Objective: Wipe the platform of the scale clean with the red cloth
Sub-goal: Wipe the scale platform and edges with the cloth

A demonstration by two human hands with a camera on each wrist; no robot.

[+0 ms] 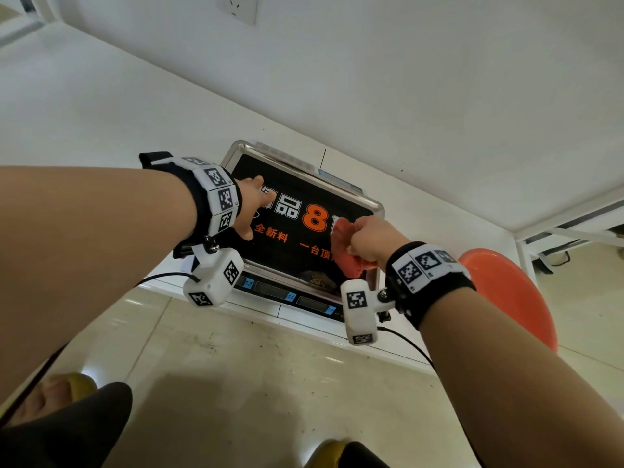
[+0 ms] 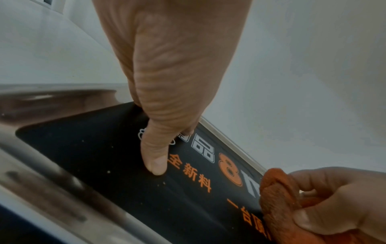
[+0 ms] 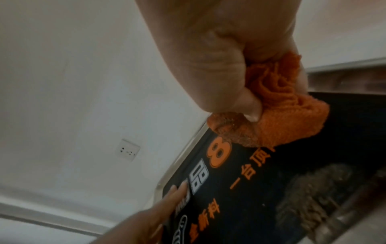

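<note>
One scale [image 1: 270,292], one platform [image 1: 290,238], one red cloth [image 1: 347,251], two hands, one wall socket [image 1: 236,6], one orange stool [image 1: 513,292], two wrist cameras.

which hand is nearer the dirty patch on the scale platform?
Right. The right hand grips the red cloth just beside the dirty patch at the platform's near edge. The left hand presses flat at the far left end.

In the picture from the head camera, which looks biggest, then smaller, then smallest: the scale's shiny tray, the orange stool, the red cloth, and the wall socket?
1. scale platform, clearly the biggest.
2. orange stool, though the arm hides part.
3. and 4. red cloth and wall socket: too alike to rank; the right hand covers some cloth, and the frame crops the socket.
</note>
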